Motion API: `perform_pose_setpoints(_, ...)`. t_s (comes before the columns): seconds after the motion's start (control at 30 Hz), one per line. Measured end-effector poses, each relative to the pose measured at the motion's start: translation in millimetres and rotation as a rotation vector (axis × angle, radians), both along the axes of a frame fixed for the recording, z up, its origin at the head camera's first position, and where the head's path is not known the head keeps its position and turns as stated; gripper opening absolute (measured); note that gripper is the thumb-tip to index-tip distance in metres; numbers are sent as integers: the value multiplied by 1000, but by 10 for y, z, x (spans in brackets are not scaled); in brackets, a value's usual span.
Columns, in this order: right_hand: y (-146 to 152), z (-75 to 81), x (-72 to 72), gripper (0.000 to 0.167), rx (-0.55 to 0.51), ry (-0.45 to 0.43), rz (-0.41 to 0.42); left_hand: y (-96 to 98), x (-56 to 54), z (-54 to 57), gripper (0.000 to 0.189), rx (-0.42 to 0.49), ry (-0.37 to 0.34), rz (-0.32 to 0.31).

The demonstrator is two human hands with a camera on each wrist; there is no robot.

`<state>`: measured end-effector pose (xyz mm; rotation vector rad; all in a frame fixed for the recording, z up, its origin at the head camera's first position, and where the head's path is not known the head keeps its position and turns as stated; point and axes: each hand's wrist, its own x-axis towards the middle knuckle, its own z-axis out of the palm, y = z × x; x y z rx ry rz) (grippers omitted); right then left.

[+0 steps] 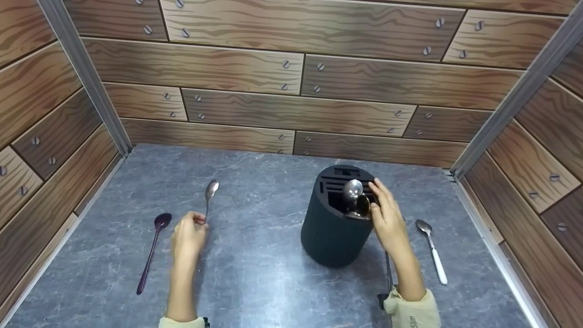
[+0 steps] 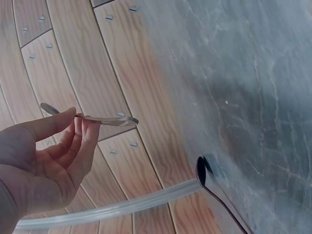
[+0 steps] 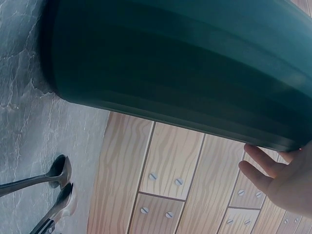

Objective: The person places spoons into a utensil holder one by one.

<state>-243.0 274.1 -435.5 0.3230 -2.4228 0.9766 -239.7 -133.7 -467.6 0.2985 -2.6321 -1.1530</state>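
My left hand (image 1: 189, 234) pinches a silver spoon (image 1: 210, 191) by its handle, thumb against fingertips. The left wrist view has this spoon (image 2: 109, 120) held nearly level above the table. A dark green utensil holder (image 1: 334, 232) with a slotted black top stands upright at centre right. Two spoons poke out of its larger opening, one with a shiny silver bowl (image 1: 353, 189). My right hand (image 1: 389, 221) touches the holder's right side near the rim, fingers extended. In the right wrist view, fingertips (image 3: 251, 168) lie along the edge of the holder.
A dark purple spoon (image 1: 155, 250) lies left of my left hand. To the right lies a white-handled spoon (image 1: 432, 250). Another utensil with a thin dark handle (image 1: 388, 269) is partly hidden under my right forearm. Wood-patterned walls (image 1: 291, 109) enclose the grey table (image 1: 255, 282).
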Motion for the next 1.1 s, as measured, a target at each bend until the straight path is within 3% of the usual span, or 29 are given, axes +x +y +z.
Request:
perform_pose_setpoints(0.57, 1, 0, -1, 44, 2, -9, -3, 273, 7, 99, 15, 105, 167, 35)
perform_pose_setpoints(0.9, -1, 2, -3, 44, -5, -7, 3, 463, 36, 193, 16, 172, 251, -35)
perform_pose_setpoints(1.1, 0, 5, 2, 44, -4, -7, 2, 575, 59, 226, 16, 195, 342, -73)
